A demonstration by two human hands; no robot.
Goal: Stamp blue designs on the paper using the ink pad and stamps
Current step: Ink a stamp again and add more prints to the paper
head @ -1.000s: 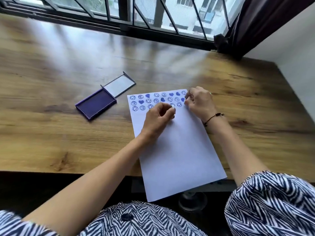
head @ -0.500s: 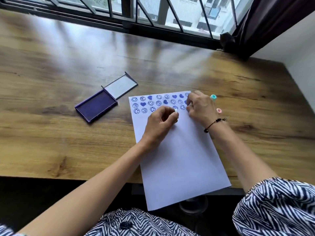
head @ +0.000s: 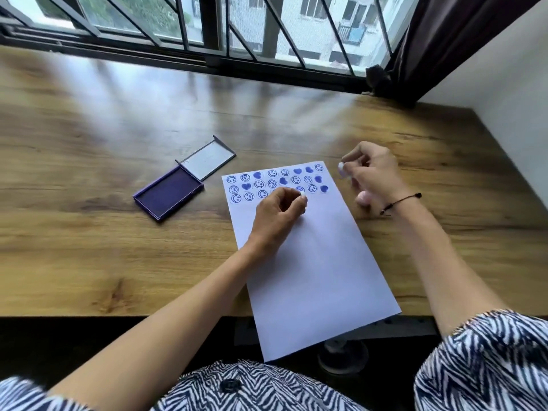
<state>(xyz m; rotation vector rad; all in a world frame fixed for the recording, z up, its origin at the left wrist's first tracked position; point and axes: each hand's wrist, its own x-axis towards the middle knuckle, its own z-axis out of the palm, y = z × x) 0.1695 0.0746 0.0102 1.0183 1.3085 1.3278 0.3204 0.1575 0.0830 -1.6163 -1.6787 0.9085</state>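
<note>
While paper runs lengthwise away, both hands pinch stamps, L upright, R off-sheet.

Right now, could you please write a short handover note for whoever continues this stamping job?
Left hand: over the paper, pinching a small white stamp at the third row of prints.
Right hand: off the paper's right edge above the desk, holding another small stamp; something pinkish shows under the palm, too blurred to name.
Ink pad: open, left of the paper, lid folded back.
Done: two full rows of blue smileys and hearts, plus most of a third.
Left: fill the blank lower part of the sheet, re-inking as needed.
</note>
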